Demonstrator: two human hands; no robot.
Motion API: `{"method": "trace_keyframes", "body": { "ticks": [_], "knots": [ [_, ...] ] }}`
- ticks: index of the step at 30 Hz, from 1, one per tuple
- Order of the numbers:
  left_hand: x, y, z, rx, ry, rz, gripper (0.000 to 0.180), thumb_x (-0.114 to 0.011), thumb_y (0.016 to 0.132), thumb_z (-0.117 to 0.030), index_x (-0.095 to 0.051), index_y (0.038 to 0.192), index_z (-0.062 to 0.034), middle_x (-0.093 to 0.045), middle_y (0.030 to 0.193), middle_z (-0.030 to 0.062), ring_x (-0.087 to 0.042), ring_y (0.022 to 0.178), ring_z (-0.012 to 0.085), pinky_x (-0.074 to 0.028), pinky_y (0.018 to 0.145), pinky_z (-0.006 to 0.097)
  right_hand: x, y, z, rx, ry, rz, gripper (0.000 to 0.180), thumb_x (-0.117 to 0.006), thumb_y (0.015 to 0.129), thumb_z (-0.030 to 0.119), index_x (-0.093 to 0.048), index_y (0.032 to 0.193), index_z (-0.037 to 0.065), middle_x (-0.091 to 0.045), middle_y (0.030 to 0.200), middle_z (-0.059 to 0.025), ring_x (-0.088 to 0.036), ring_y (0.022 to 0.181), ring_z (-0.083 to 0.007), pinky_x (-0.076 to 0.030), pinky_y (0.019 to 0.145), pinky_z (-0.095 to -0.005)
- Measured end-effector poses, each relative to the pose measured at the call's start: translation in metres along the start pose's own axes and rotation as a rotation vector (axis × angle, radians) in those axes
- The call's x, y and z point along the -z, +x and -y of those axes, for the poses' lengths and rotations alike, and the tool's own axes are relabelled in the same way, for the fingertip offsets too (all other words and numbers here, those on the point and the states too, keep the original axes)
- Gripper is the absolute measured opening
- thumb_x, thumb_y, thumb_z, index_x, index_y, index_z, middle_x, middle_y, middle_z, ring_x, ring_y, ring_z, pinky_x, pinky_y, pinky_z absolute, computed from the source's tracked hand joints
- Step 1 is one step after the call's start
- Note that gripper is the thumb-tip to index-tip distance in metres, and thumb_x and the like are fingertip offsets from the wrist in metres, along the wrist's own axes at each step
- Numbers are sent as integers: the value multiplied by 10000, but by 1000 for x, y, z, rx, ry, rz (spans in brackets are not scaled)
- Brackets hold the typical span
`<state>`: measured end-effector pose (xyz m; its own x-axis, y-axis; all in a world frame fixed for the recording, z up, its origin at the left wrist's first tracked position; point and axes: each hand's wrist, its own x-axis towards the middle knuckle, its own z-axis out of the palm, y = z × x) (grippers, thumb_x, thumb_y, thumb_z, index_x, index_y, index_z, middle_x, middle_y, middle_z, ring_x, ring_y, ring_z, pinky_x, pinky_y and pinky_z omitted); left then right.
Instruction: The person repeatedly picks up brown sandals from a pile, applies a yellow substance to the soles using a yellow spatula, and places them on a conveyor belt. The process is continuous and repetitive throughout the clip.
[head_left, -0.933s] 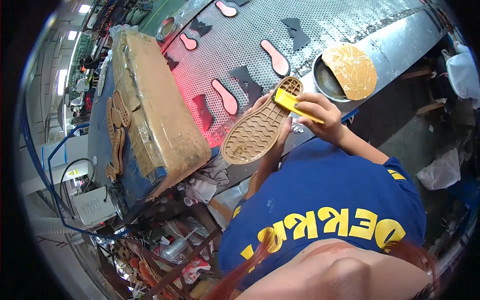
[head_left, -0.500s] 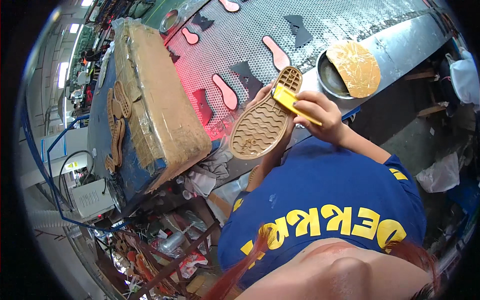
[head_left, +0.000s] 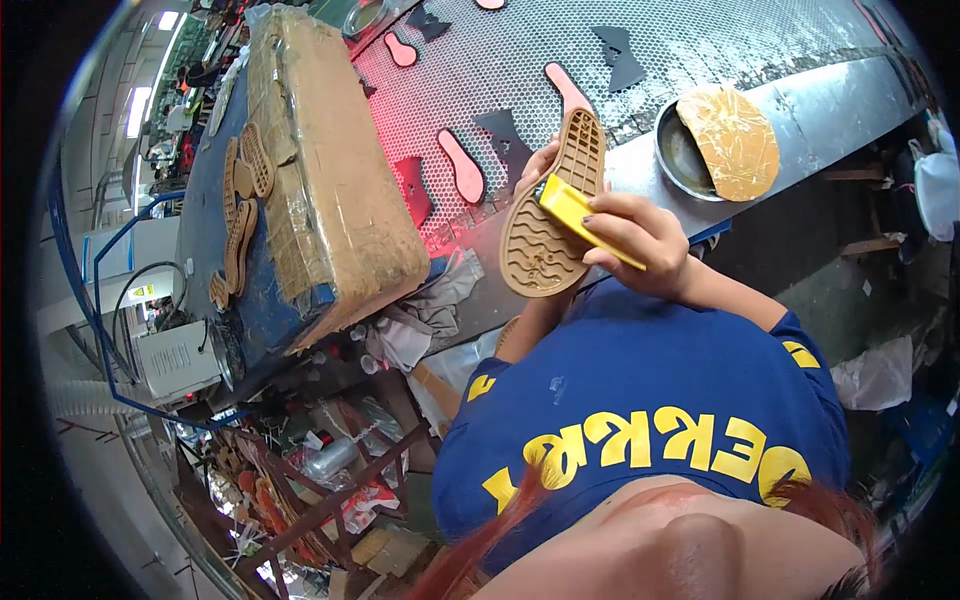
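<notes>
A tan rubber shoe sole [head_left: 545,252] with a wavy tread and a gridded heel is held up in front of my chest. My left hand [head_left: 540,164] grips it from behind; only some fingers show past its edge, the rest being hidden. Between the fingers and thumb of my right hand [head_left: 648,240] is a flat yellow tool [head_left: 590,225]. Its dark end lies over the sole's narrow middle, close to the left edge. Whether that end touches the rubber I cannot tell.
Beyond the sole, a mesh conveyor belt [head_left: 530,40] carries pink insoles [head_left: 461,168] and black cut pieces [head_left: 618,58]. At right, a metal bowl [head_left: 668,150] is partly covered by a tan slab [head_left: 735,143]. A cardboard box [head_left: 345,150] and more soles [head_left: 238,245] stand left.
The sole has turned more upright and swung rightward. My right hand and the yellow tool have moved slightly down, from the heel to the sole's middle. The whole view has shifted a little.
</notes>
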<state>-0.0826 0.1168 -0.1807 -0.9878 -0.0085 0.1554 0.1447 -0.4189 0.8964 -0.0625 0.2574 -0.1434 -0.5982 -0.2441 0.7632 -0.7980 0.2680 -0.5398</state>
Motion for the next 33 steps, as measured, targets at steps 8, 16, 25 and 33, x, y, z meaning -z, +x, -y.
{"method": "trace_keyframes", "body": {
  "ticks": [8,16,25,33],
  "knots": [
    [-8,14,15,-348,501,-43,604,-778,717,-159,-472,1223,-39,-591,1083,119,-656,835,223,-544,749,266,-5,10,11,126,76,18,378,-759,791,303,-636,992,7,-633,981,-153,-675,720,-275,-556,583,-353],
    [-4,7,9,-82,226,-5,559,-725,774,-24,-458,1260,45,-568,1222,152,-576,1134,220,-486,982,316,-3,9,6,66,102,65,394,-724,832,313,-649,1044,-11,-622,1065,-188,-660,857,-317,-540,685,-371],
    [-5,4,22,65,-114,81,450,-682,846,-114,-483,1232,6,-577,1132,96,-583,1052,167,-492,920,300,5,20,8,104,195,131,355,-752,793,224,-609,1043,17,-605,1080,-165,-668,829,-322,-553,669,-382],
    [4,7,18,319,-171,287,423,-647,893,-219,-485,1222,-9,-560,1198,115,-575,1092,182,-495,941,325,19,21,-8,84,330,291,285,-719,816,143,-600,1046,24,-599,1101,-160,-652,909,-315,-543,752,-387]
  ]
}}
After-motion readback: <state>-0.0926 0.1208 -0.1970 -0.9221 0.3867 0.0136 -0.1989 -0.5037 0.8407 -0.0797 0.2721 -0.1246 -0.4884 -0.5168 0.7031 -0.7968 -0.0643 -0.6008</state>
